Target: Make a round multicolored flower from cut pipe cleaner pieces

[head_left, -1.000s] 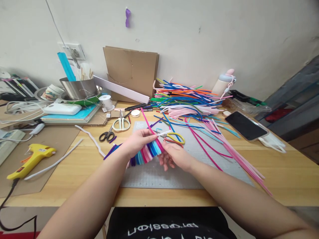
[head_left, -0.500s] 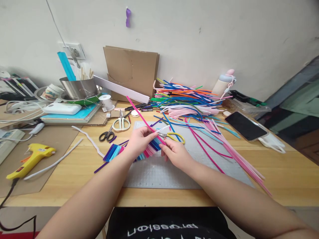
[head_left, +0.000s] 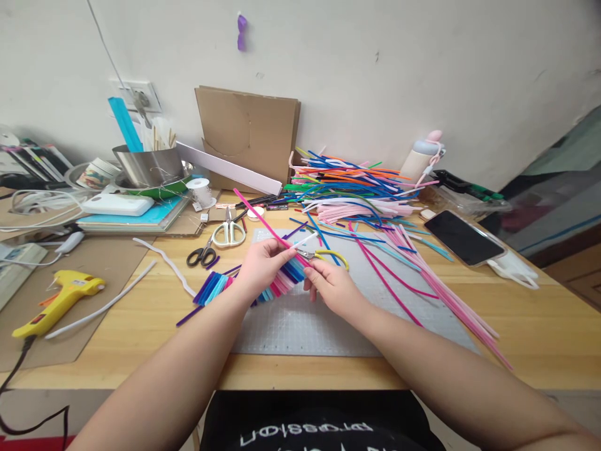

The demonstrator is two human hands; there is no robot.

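Observation:
My left hand is closed over a woven strip of blue, pink and purple pipe cleaners, with a bright pink pipe cleaner pinched at its upper edge. A short white piece pokes out by the left thumb. My right hand pinches the lower end of the same pink pipe cleaner at the strip's right end. Just behind the hands, yellow-handled scissors lie on the grey cutting mat; part of them is hidden.
A heap of coloured pipe cleaners lies at the back, with loose pink ones to the right. Left are a yellow glue gun, black scissors and white scissors. A phone lies far right.
The free upper end of the pink pipe cleaner has dipped slightly down and left. Both hands stay in nearly the same place, keeping their pinch.

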